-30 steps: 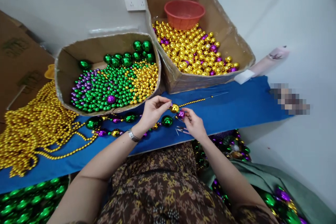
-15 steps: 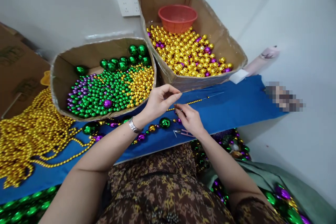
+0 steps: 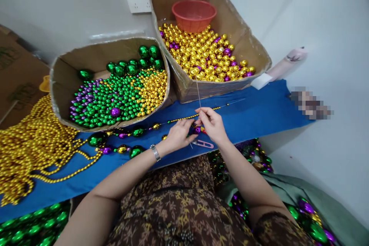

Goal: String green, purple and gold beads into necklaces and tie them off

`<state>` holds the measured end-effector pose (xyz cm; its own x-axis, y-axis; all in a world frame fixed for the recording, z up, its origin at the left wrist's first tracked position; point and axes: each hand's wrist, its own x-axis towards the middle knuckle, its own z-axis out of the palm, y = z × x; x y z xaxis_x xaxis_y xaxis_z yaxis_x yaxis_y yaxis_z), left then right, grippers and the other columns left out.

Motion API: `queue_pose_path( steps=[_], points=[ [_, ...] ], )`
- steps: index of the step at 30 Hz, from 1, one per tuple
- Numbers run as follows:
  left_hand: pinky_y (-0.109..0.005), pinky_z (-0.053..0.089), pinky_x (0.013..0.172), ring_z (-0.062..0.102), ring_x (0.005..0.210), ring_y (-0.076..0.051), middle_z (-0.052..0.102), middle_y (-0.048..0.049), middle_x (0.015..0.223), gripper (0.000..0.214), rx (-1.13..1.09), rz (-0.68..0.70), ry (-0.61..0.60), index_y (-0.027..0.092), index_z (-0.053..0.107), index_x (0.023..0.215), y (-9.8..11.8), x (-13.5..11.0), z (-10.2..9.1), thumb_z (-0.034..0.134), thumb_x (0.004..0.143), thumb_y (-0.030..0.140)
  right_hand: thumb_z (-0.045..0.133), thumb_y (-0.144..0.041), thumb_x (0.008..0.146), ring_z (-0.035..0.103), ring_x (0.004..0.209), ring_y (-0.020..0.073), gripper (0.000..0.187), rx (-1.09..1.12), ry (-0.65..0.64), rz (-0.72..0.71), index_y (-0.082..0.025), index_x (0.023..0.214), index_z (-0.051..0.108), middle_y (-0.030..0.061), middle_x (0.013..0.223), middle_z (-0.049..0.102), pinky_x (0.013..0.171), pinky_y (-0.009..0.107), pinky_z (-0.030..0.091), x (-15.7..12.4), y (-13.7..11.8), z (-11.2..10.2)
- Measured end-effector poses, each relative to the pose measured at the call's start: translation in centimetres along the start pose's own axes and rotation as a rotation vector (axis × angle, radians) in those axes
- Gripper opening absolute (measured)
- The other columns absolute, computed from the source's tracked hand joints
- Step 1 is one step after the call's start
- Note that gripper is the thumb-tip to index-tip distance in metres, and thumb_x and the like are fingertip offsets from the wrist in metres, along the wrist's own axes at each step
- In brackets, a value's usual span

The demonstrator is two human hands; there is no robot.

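My right hand (image 3: 211,124) pinches a thin needle (image 3: 198,91) that points up toward the boxes. My left hand (image 3: 179,135) is closed on the bead strand just left of it, beside a purple bead (image 3: 196,130). The strand (image 3: 135,132) of green, gold and purple beads trails left over the blue cloth (image 3: 259,115). A second long needle (image 3: 230,104) threaded with small gold beads lies on the cloth beyond my hands. Small snips (image 3: 201,144) lie under my hands.
A cardboard box (image 3: 62,73) of green, purple and gold beads stands at left. A bigger box (image 3: 256,52) of gold beads holds a red bowl (image 3: 194,14). Gold bead strands (image 3: 31,146) pile at far left. More beads lie by my lap (image 3: 308,219).
My left hand dropped from above the strand to the cloth and closed on the strand. My right hand now holds the needle upright. The strand's beads slid left.
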<state>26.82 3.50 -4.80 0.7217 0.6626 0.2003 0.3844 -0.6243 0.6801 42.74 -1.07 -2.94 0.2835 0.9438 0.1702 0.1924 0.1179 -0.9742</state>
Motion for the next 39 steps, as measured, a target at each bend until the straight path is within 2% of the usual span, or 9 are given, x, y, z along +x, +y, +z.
queue_pose_path(
  steps=[4,8,11,18,21,28,30,35,39],
  points=[
    [-0.044,0.045,0.093,0.057,0.110,-0.032,0.062,-0.0185,0.116,0.059,0.398,-0.035,-0.148,0.012,0.042,0.136,-1.2,-1.2,0.9,0.063,0.083,0.028,0.057,-0.053,0.087,0.061,0.058,0.0096,0.034,0.105,0.095,0.006,-0.022,0.099,0.065,-0.0033,0.068,0.058,0.057,0.021,0.053,0.5,-0.3,-0.9],
    [-0.039,0.048,0.087,0.057,0.105,-0.030,0.063,-0.0169,0.113,0.057,0.586,-0.010,-0.261,0.009,0.042,0.137,-2.3,-1.7,-0.8,0.059,0.087,0.030,0.063,-0.050,0.083,0.059,0.055,0.0063,0.031,0.221,0.237,0.003,-0.022,0.096,0.065,-0.0054,0.068,0.055,0.054,0.018,0.051,1.2,-0.1,-3.1],
    [-0.039,0.048,0.085,0.056,0.104,-0.030,0.063,-0.0164,0.111,0.053,0.665,0.000,-0.264,0.009,0.046,0.133,-3.4,-2.4,-2.5,0.061,0.086,0.028,0.067,-0.049,0.080,0.057,0.052,0.0050,0.030,0.279,0.317,0.031,-0.022,0.092,0.064,-0.0067,0.066,0.053,0.051,0.016,0.050,1.4,0.1,-4.4],
    [-0.043,0.047,0.092,0.056,0.108,-0.031,0.062,-0.0170,0.114,0.049,0.718,0.042,-0.191,0.010,0.049,0.131,-5.7,-4.6,-5.1,0.062,0.084,0.019,0.070,-0.049,0.077,0.056,0.049,0.0039,0.031,0.328,0.347,0.099,-0.021,0.089,0.063,-0.0079,0.065,0.052,0.049,0.015,0.050,0.3,1.1,-4.4],
    [-0.044,0.048,0.093,0.055,0.111,-0.032,0.061,-0.0193,0.118,0.050,0.651,0.068,-0.125,0.007,0.048,0.132,-6.2,-5.1,-6.0,0.060,0.087,0.026,0.068,-0.048,0.079,0.057,0.050,0.0044,0.030,0.313,0.326,0.106,-0.021,0.090,0.063,-0.0078,0.064,0.052,0.050,0.016,0.051,-0.2,1.2,-3.7],
    [-0.040,0.050,0.093,0.059,0.108,-0.026,0.063,-0.0146,0.114,0.043,0.451,0.095,0.153,0.014,0.047,0.132,-4.2,-7.9,-7.4,0.053,0.092,0.030,0.067,-0.047,0.081,0.059,0.052,0.0051,0.029,0.285,0.275,0.092,-0.021,0.092,0.065,-0.0066,0.065,0.055,0.052,0.017,0.053,-0.7,0.4,-2.6],
    [-0.040,0.050,0.092,0.059,0.106,-0.025,0.064,-0.0135,0.110,0.037,0.488,0.160,0.103,0.014,0.051,0.127,-3.2,-9.9,-6.6,0.053,0.092,0.027,0.069,-0.047,0.080,0.060,0.052,0.0051,0.029,0.294,0.269,0.099,-0.021,0.092,0.065,-0.0063,0.066,0.055,0.052,0.017,0.053,-0.8,0.2,-2.5],
    [-0.049,0.040,0.103,0.053,0.117,-0.028,0.065,-0.0129,0.109,0.022,0.675,0.250,-0.243,0.016,0.061,0.109,-3.2,-14.8,-5.5,0.052,0.090,0.012,0.071,-0.046,0.078,0.060,0.053,0.0052,0.029,0.311,0.283,0.098,-0.020,0.090,0.065,-0.0062,0.067,0.056,0.053,0.017,0.053,-0.8,0.0,-2.3],
    [-0.051,0.040,0.102,0.055,0.113,-0.030,0.066,-0.0132,0.104,0.023,0.821,0.171,-0.227,0.016,0.066,0.097,-6.0,-16.7,-7.8,0.049,0.086,0.004,0.068,-0.044,0.081,0.058,0.052,0.0045,0.026,0.323,0.265,0.109,-0.021,0.092,0.065,-0.0068,0.066,0.054,0.052,0.016,0.052,-0.9,-0.1,-1.9]
  ],
)
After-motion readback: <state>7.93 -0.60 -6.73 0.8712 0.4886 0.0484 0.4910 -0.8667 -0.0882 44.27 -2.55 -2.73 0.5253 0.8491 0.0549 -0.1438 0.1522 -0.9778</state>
